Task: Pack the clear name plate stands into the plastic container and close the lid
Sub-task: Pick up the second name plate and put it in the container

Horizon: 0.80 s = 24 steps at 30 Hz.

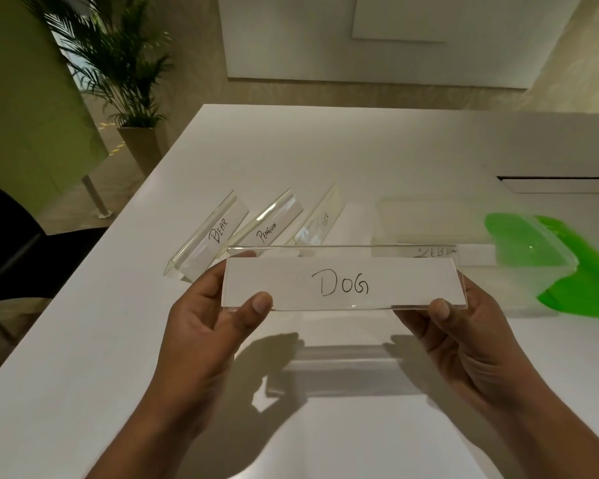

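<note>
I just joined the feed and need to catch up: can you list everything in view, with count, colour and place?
DOG stand: 1, clear with white card, held above the table's near middle.
BEAR stand: 1, clear, on the table, far left of the row.
PENGUIN stand: 1, clear, beside BEAR.
TIGER stand: 1, clear, right of PENGUIN.
Container: 1, clear plastic, right side of table; a card with partly hidden writing shows inside.
Lid: 1, green, at the container's right end.
Table: 1, white.
Potted plant: 1, green, on the floor at back left.
Left hand: grip on DOG's left end.
Right hand: grip on DOG's right end.
</note>
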Each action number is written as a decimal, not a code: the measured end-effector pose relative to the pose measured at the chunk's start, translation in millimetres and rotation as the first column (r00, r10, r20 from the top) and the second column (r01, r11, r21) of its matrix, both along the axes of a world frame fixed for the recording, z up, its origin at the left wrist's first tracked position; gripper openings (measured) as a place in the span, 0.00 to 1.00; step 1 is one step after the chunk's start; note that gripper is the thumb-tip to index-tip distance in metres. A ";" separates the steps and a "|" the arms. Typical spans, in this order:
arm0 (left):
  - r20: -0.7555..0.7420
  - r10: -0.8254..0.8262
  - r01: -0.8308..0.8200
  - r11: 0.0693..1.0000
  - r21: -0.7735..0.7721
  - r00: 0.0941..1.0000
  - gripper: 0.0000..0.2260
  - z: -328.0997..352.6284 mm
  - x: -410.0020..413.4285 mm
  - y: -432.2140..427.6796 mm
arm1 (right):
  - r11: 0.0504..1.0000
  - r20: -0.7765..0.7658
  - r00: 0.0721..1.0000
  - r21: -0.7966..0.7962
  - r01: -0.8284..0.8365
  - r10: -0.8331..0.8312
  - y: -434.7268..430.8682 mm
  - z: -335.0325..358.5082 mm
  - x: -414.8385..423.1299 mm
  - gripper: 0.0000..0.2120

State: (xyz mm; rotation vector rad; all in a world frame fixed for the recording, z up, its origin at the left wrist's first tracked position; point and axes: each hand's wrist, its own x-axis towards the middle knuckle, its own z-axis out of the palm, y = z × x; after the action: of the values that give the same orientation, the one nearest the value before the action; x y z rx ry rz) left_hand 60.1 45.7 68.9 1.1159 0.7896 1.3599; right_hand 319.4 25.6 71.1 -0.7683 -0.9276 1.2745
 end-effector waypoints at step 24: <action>-0.013 0.017 -0.016 0.997 0.072 1.000 0.26 7.3 0.6 0.6 | 0.999 0.104 0.994 0.038 -0.032 0.028 5.2 -0.6 5.2 0.31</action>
State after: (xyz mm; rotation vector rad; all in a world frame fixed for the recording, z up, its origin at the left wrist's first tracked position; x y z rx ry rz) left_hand 60.7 46.4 76.3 1.1783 0.7668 1.4054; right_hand 324.7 30.8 70.6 -0.7977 -1.0488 1.2481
